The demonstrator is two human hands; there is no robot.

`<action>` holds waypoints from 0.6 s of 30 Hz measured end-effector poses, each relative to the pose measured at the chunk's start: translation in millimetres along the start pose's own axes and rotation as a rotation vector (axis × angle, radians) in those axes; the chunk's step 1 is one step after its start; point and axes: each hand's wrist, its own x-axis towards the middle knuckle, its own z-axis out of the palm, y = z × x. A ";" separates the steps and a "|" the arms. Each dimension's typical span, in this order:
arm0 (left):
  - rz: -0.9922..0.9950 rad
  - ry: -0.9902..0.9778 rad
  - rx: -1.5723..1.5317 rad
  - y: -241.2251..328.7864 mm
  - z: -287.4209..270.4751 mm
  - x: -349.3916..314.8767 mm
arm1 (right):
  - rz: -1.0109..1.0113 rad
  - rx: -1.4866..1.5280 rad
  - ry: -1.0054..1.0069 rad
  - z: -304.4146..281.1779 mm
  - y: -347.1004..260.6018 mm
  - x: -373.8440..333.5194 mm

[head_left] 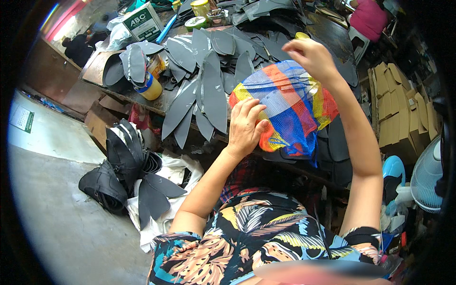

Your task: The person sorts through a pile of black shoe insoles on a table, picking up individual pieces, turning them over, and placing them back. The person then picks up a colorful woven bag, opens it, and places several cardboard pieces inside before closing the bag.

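A colourful mesh cloth [285,97], checked in blue, orange, white and yellow, lies in front of me on the table's near side. My left hand [246,124] rests on its left edge with the fingers stretched out and the thumb apart. Above the far right part of the mesh, my right hand [309,56] is raised with a bent wrist. Its fingers are curled together, and whatever may be between them is too small to make out. Dark grey leaf-shaped sheet pieces [212,90] are spread in overlapping layers beside and under the mesh.
A yellow-and-blue jar [150,88], a green-and-white box [143,23] and a blue tool [166,29] stand or lie at the left. Bundled black pieces [118,166] sit lower left. A fan [427,175] and cardboard pieces [396,102] are at the right. Another person [368,19] sits far right.
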 end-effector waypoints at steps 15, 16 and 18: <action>-0.136 0.114 -0.183 -16.7 8.3 -8.5 | 0.465 -0.197 -0.642 126.2 90.4 94.1; -0.136 0.116 -0.177 -16.5 8.2 -8.7 | 0.419 -0.286 -0.599 128.7 85.5 94.5; -0.145 0.116 -0.190 -15.8 7.9 -8.8 | 0.337 -0.397 -0.543 133.3 74.6 95.0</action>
